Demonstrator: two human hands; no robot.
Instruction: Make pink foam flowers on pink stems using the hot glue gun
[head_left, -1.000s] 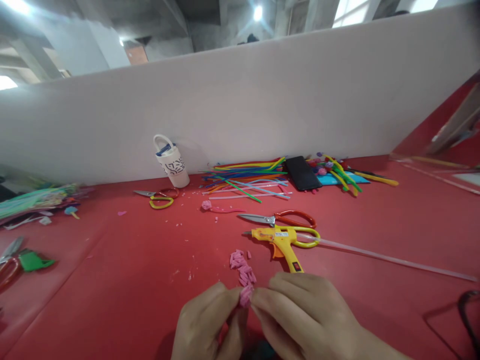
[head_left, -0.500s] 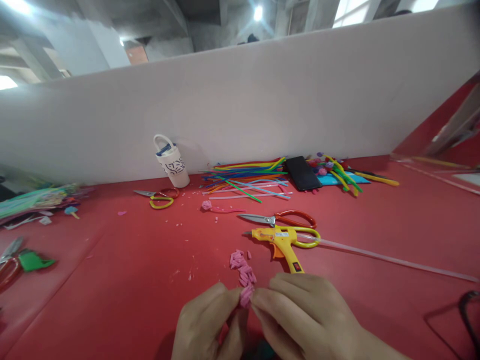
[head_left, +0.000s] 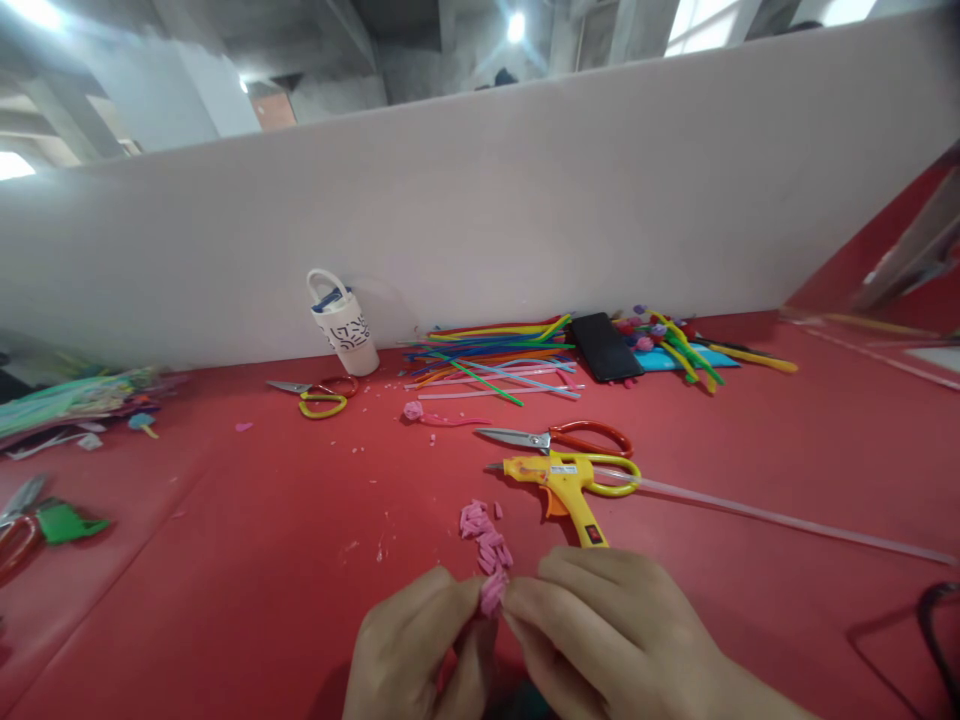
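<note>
Near the bottom middle, my left hand and my right hand pinch a small pink fuzzy piece between their fingertips. It looks like bunched pipe cleaner. Just beyond my fingers lies a little pile of cut pink pieces on the red table. A yellow hot glue gun rests past my right hand, its nozzle pointing left and a long clear glue stick trailing right. Large scissors with red and yellow handles lie against it. Farther off is a pink ball on a stem.
At the back stand a white patterned tumbler, a bundle of coloured pipe cleaners and a black phone. Other scissors lie left of them. A white partition closes the far side. Pastel strips are piled at the left.
</note>
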